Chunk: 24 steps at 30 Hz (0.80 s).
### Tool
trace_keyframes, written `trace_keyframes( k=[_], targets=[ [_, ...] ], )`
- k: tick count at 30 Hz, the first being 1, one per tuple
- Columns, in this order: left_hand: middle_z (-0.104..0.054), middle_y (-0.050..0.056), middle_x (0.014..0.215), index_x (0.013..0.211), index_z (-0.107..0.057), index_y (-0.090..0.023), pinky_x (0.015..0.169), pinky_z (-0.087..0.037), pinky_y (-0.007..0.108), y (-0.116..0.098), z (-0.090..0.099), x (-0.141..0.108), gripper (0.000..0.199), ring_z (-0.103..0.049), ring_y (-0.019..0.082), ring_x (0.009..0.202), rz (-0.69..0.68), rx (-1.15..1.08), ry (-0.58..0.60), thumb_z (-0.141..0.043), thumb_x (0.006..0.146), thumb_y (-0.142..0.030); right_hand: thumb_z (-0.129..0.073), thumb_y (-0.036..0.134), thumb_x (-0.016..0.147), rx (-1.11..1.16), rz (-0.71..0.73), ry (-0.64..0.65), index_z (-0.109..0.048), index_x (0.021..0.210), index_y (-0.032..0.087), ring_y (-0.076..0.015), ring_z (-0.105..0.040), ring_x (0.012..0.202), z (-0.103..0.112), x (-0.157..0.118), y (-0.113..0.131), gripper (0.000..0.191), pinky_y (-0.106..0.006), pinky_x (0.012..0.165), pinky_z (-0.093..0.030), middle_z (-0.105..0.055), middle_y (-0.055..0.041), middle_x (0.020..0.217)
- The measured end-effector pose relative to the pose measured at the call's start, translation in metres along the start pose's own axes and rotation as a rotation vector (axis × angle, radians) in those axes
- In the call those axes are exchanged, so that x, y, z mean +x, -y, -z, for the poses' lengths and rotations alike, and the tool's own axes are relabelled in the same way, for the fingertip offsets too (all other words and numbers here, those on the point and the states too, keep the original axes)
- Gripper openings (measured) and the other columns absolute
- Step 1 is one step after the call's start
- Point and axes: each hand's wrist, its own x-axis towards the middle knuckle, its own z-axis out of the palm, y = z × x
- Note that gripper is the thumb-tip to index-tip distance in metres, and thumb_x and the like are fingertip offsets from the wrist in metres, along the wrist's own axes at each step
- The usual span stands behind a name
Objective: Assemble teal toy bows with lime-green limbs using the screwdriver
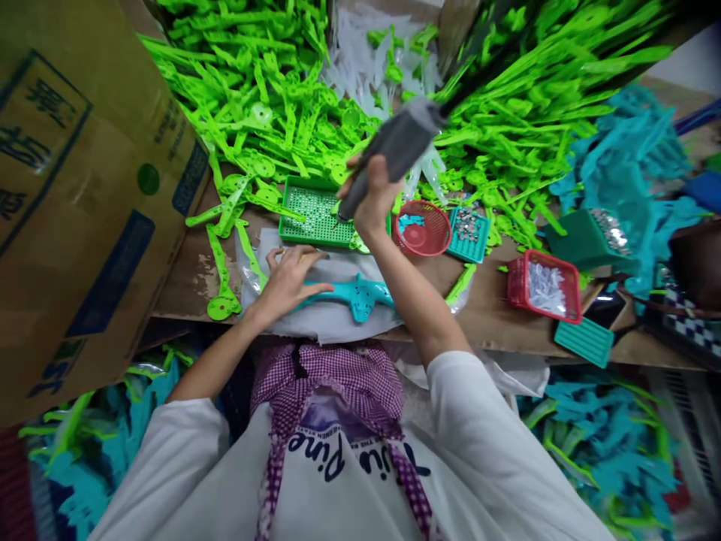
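My right hand (378,197) is wrapped round a grey electric screwdriver (402,139), raised over the bench. Its narrow tip slants down to the left, over a green perforated basket (315,207). A long teal plastic part (360,297) with small holes in its middle lies across a whitish sheet (282,324) close to my body. At its left end is my left hand (293,276), thumb and fingers apart, with the thumb along the part. I cannot make out anything small at its fingertips. My right forearm covers the part's right end.
Lime-green plastic pieces (270,83) heap up at the back. A red basket (423,229), a teal tray of metal bits (470,234) and a red basket of clear pieces (545,285) stand right. A big cardboard box (95,188) rises left. More teal parts (625,165) pile up far right.
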Motion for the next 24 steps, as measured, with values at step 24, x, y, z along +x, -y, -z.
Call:
trace_keyframes(
  k=[24],
  targets=[
    [-0.074,0.006,0.108,0.107,-0.070,-0.023,0.112,-0.015,0.059,0.005,0.003,-0.009,0.023,-0.062,0.028,0.115,-0.031,-0.036,0.281,-0.066,0.093,-0.042,-0.045,0.081,0.084,-0.085,0.130,0.175,-0.052,0.076,0.021,-0.0181,-0.072,0.066,-0.025,0.042,-0.088,0.060,-0.038,0.059,-0.065,-0.057,0.0025,0.066]
  ],
)
